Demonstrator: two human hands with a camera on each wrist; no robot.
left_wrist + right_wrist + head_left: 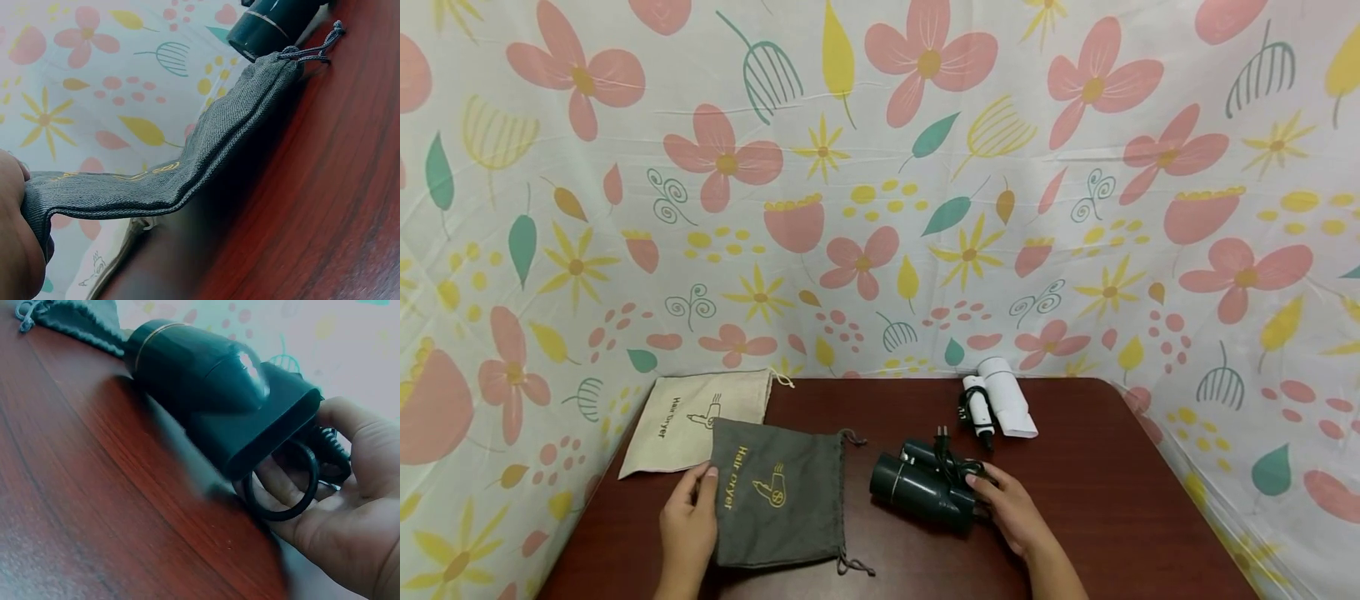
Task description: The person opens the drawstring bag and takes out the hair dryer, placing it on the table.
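Note:
In the head view, my left hand (688,517) pinches the left edge of a grey drawstring bag (808,492) printed with yellow "Hair Dryer" lettering. The left wrist view shows that bag (219,144) raised off the table on the pinched side, its corded mouth end reaching toward the dryer. To the right, my right hand (1011,508) holds a dark green folded hair dryer (917,492) by its handle end, where the black cord (951,462) is bundled. Fingers curl under it in the right wrist view, beside a black hanging loop (281,515). The dryer's nozzle points toward the bag.
A beige drawstring bag (677,433) lies at the back left, partly covered by the grey one. At the back right lies a white folded hair dryer (1003,396) with a dark cord. A floral cloth (865,317) surrounds the brown table (1120,483).

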